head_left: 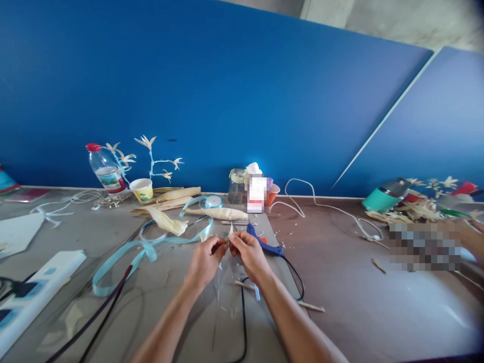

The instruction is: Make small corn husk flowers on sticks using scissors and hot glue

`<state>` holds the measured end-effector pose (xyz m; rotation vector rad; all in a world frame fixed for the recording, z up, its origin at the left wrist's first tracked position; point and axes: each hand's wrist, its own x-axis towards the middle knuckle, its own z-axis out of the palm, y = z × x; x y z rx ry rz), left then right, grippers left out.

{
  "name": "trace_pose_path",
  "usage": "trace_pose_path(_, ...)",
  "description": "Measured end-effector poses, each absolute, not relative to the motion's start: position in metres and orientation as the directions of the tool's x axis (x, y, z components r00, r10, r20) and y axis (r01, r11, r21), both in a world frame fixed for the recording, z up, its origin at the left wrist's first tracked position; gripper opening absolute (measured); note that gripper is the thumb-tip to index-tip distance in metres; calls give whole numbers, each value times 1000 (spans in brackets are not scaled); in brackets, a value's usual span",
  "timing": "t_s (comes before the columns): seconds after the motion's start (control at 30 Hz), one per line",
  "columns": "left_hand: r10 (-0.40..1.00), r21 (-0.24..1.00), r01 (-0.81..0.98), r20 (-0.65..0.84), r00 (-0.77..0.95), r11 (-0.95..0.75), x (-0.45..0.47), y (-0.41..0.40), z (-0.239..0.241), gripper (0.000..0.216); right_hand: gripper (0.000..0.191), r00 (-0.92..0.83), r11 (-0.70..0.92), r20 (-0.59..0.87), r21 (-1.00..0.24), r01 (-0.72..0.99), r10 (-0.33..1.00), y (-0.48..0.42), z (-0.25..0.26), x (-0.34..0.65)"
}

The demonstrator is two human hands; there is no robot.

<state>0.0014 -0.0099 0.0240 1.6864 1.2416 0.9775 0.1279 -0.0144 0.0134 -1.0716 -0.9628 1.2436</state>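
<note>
Okay, from my end, left to right: white power strip at the near left, red-capped bottle leaning by the blue wall, then the yellow cup with a branch of husk flowers just beside it. Blue ribbon loops across the table, pale curled husk behind it. My left hand is nearly closed, thumb and fingers pinching the base of a small husk piece — exact grip hidden by the fingers. The piece points up between both sets of fingertips. My right hand is pinched on it too, other fingers curled in. Blue glue gun lies just beyond that hand, black cord trailing. White cable further right, then a teal bottle — and a co-worker's arm at the edge, partly blurred out.
</note>
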Motion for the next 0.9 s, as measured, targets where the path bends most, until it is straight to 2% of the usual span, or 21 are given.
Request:
trace_pose_path(0.3, 952, 965, 237, 35, 306, -111, -3, -5, 18, 25, 23, 56, 51, 45, -991, -124, 997, -10, 12, 136)
trace_pose_path(0.5, 940, 978, 195, 5, 342, -76, -3, -3, 15, 25, 17, 61, 97, 100, -994, 57, 993, -11, 14, 138)
trace_pose_path(0.67, 929, 981, 186, -12, 371, -62, -2, -2, 13, 30, 16, 61, 189, 205, -960, 205, 977, -15, 19, 141)
trace_pose_path(0.9, 916, 996, 87, -7, 401, -30, -4, -4, 18, 37, 16, 30, 214, 230, -939, 268, 973, -17, 22, 140)
